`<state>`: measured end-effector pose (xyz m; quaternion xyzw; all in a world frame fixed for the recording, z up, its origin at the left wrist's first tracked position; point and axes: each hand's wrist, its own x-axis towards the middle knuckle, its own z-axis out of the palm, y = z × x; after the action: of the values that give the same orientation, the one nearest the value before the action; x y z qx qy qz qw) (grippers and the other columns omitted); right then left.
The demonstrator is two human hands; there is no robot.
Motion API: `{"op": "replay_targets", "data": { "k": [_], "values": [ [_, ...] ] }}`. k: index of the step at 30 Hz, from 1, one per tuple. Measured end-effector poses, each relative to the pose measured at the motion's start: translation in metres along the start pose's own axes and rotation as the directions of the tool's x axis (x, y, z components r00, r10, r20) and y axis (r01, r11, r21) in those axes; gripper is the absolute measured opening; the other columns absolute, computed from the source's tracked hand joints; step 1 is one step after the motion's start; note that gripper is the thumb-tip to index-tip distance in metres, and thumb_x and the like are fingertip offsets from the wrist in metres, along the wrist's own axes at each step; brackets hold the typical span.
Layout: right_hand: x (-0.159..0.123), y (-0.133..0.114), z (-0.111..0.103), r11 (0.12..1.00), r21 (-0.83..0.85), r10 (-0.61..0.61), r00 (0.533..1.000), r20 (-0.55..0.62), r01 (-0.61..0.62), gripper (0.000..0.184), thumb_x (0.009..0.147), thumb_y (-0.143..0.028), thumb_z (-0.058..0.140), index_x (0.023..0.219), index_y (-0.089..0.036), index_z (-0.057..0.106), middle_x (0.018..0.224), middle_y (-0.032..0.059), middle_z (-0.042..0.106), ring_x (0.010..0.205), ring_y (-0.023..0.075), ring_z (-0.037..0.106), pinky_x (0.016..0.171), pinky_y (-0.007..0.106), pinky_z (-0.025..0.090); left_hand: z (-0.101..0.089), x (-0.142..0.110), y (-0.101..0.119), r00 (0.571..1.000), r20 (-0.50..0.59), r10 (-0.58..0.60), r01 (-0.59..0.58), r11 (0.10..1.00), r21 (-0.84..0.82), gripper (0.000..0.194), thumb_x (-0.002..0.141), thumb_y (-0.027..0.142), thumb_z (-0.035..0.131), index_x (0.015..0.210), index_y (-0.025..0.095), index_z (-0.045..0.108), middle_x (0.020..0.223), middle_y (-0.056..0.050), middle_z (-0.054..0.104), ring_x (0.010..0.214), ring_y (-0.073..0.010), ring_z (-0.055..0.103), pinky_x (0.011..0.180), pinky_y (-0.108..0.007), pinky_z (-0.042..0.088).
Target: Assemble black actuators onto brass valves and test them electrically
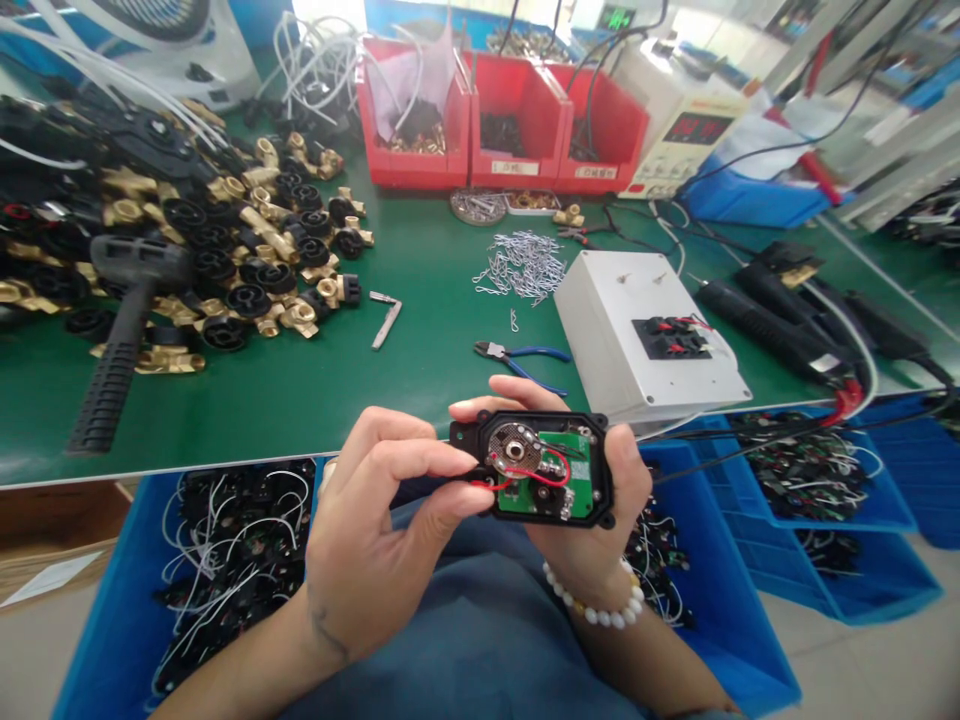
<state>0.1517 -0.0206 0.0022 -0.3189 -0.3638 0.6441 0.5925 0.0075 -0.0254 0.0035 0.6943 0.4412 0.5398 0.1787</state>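
Note:
My right hand (592, 500) is wrapped round a black plastic housing (600, 515), whose open side faces up. Inside it are a green circuit board (581, 455), a round metal disc (514, 452) with a hole in its middle, and a looped red wire (559, 478). At the housing's left edge, the thumb and forefinger of my left hand (397, 500) are pinched together beside the red wire; what lies between them is hidden. Just beyond the housing, blue-handled cutting pliers (525, 353) lie on the green table (427, 250).
Brass valve fittings (277, 240) and a black mallet (124, 320) lie at left. Red bins (420, 165) stand behind metal clips (521, 265). A grey box (637, 340) and black electric screwdrivers (772, 325) are at right. Blue crates (112, 600) with wired parts sit below.

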Motion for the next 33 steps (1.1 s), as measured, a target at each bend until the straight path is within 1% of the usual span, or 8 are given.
{"op": "replay_targets", "data": {
  "k": [9,13,18,21,24,27,30,33],
  "values": [
    [0.006,0.015,-0.003,0.999,0.028,0.038,0.999,-0.031,-0.037,0.051,0.101,-0.062,0.043,0.117,-0.023,0.072,0.112,0.0069,0.076,0.1,0.0226,0.073,0.093,0.037,0.059,0.002,0.007,-0.011,0.983,-0.001,0.185,-0.184,0.977,0.112,0.005,0.096,0.015,0.066,0.098,0.018,0.064,0.089,0.0,0.065,0.084,-0.0114,0.063,0.075,-0.023,0.056],
    [0.01,0.023,-0.006,0.991,-0.001,0.135,0.989,-0.06,-0.135,0.047,0.1,-0.059,0.05,0.118,-0.021,0.072,0.118,0.0061,0.074,0.108,0.0235,0.071,0.1,0.038,0.056,-0.001,0.014,-0.021,0.983,0.089,0.16,-0.169,0.981,0.1,0.018,0.1,0.03,0.062,0.112,0.019,0.065,0.108,-0.006,0.066,0.101,-0.0156,0.064,0.089,-0.029,0.057],
    [0.015,0.033,-0.013,0.977,-0.13,0.164,0.985,-0.056,-0.17,0.053,0.098,-0.064,0.051,0.118,-0.02,0.072,0.125,0.0065,0.071,0.12,0.0243,0.065,0.108,0.037,0.051,0.001,0.023,-0.025,0.971,0.21,0.113,-0.119,0.993,0.019,0.011,0.101,0.025,0.059,0.094,0.02,0.066,0.101,-0.005,0.07,0.099,-0.0165,0.066,0.089,-0.031,0.055],
    [0.023,0.036,-0.015,0.962,-0.223,0.154,0.988,-0.023,-0.155,0.062,0.097,-0.071,0.046,0.13,-0.021,0.064,0.132,0.0087,0.067,0.118,0.0243,0.065,0.102,0.037,0.055,0.002,0.03,-0.04,0.984,0.157,0.083,-0.098,0.991,0.089,0.016,0.103,0.027,0.055,0.093,0.02,0.066,0.098,-0.004,0.069,0.095,-0.0158,0.064,0.087,-0.03,0.054],
    [0.035,0.039,-0.016,0.944,-0.275,0.201,0.979,0.044,-0.182,0.075,0.092,-0.074,0.051,0.144,-0.02,0.049,0.137,0.0138,0.063,0.108,0.0246,0.068,0.091,0.039,0.059,-0.006,0.042,-0.073,0.999,0.04,0.036,-0.045,0.967,0.251,0.021,0.104,0.034,0.052,0.106,0.019,0.066,0.103,-0.006,0.067,0.093,-0.0168,0.063,0.085,-0.03,0.054],
    [0.043,0.044,-0.016,0.91,-0.373,0.214,0.976,0.048,-0.182,0.087,0.086,-0.062,0.069,0.154,-0.021,0.034,0.149,0.0175,0.052,0.11,0.0236,0.068,0.099,0.041,0.057,-0.023,0.059,-0.116,0.975,-0.14,-0.171,0.219,0.833,0.508,0.023,0.094,0.034,0.066,0.112,0.019,0.067,0.106,-0.008,0.061,0.095,-0.0219,0.062,0.091,-0.037,0.052],
    [0.042,0.048,-0.016,0.861,-0.497,0.142,0.989,0.032,-0.108,0.088,0.088,-0.047,0.068,0.16,-0.024,0.024,0.161,0.017,0.036,0.127,0.0243,0.06,0.111,0.046,0.05,-0.038,0.073,-0.149,0.955,-0.181,-0.236,0.296,0.805,0.514,0.017,0.084,0.022,0.071,0.099,0.016,0.067,0.102,-0.008,0.058,0.092,-0.0254,0.062,0.092,-0.042,0.051],
    [0.035,0.046,-0.014,0.772,-0.635,0.028,0.998,0.061,0.017,0.073,0.092,-0.038,0.064,0.157,-0.024,0.034,0.159,0.0147,0.04,0.137,0.0248,0.052,0.117,0.048,0.045,-0.045,0.076,-0.161,0.945,-0.223,-0.24,0.319,0.828,0.461,0.008,0.084,0.022,0.069,0.085,0.017,0.063,0.091,-0.005,0.058,0.082,-0.0235,0.062,0.087,-0.041,0.053]
  ]
}}
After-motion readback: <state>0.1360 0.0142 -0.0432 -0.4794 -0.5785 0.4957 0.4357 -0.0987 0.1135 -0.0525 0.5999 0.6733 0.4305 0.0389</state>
